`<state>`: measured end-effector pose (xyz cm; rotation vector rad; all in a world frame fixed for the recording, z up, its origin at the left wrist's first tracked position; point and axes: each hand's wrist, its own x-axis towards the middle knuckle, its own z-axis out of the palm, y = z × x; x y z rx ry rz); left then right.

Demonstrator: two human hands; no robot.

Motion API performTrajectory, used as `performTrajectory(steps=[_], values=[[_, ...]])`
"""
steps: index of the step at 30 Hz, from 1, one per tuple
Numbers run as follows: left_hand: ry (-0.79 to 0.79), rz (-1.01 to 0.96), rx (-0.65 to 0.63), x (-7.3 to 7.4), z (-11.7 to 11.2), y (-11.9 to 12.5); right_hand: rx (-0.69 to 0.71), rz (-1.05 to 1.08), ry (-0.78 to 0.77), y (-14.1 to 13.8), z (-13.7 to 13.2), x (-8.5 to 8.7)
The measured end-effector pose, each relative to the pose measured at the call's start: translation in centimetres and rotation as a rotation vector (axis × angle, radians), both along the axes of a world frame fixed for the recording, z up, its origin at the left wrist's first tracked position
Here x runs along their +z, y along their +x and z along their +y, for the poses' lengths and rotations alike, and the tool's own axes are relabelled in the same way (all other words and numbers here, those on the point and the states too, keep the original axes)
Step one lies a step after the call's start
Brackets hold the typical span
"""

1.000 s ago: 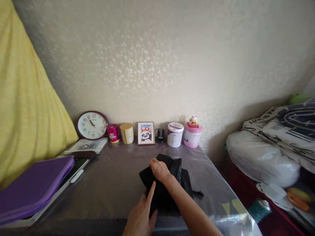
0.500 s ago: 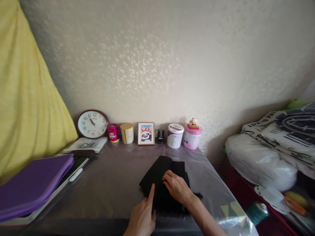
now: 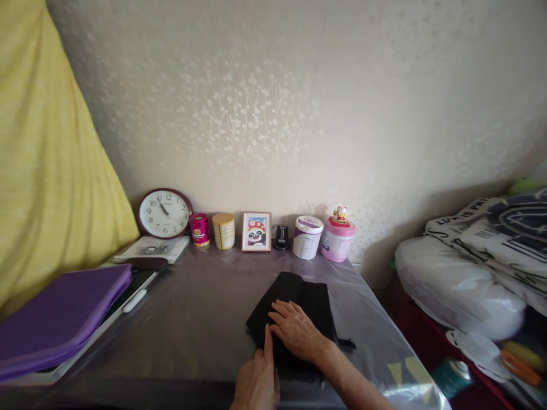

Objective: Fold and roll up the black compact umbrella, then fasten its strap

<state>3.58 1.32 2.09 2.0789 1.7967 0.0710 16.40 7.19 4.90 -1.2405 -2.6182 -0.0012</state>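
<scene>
A piece of black cloth [image 3: 314, 299], folded, lies on the table near its front edge. A short dark strip, maybe a strap or tie [image 3: 347, 343], sticks out from its right side. My right hand [image 3: 296, 330] rests flat on the cloth, fingers stretched out toward the left. At the cloth's lower left edge, my left hand [image 3: 258, 373] presses with its index finger extended. Its other fingers are curled and partly hidden. The left fingertip is right beside the fingers of the right hand.
Along the wall stand a clock [image 3: 166, 213], a pink tin [image 3: 200, 229], a yellow-lidded can [image 3: 223, 232], a framed panda picture [image 3: 256, 232], a small black device [image 3: 281, 237] and two tubs [image 3: 307, 239]. Purple folders [image 3: 64, 313] lie left. A white plastic bag [image 3: 457, 285] sits right.
My right hand has gone from pinched fingers to lying flat, shifting left toward the left fingertip. The cloth's right part now lies flatter and smoother. The view has shifted slightly.
</scene>
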Motion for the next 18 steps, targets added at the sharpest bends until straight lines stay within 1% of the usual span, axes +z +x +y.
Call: performTrajectory(steps=[3, 6, 8, 10, 14, 18], values=[[-0.034, -0.014, 0.008, -0.2, 0.1, 0.2, -0.002, -0.061, 0.006, 0.0, 1.8, -0.2], [-0.035, -0.021, 0.021, -0.4, 0.1, 0.4, 0.03, -0.103, -0.004, 0.0, 3.7, -0.3], [-0.045, -0.017, 0.032, -0.2, 0.1, 0.5, 0.046, -0.123, -0.016, -0.1, 4.9, -0.4], [-0.071, -0.008, 0.044, 0.1, 0.1, 0.6, 0.029, -0.143, -0.029, -0.1, 6.2, -0.5], [-0.085, -0.008, 0.052, 0.7, 0.0, 0.6, -0.049, -0.181, -0.037, 0.2, 8.6, -0.5], [-0.081, -0.041, 0.052, 0.8, -0.1, 0.4, -0.224, -0.167, -0.012, 0.8, 10.4, -0.2]])
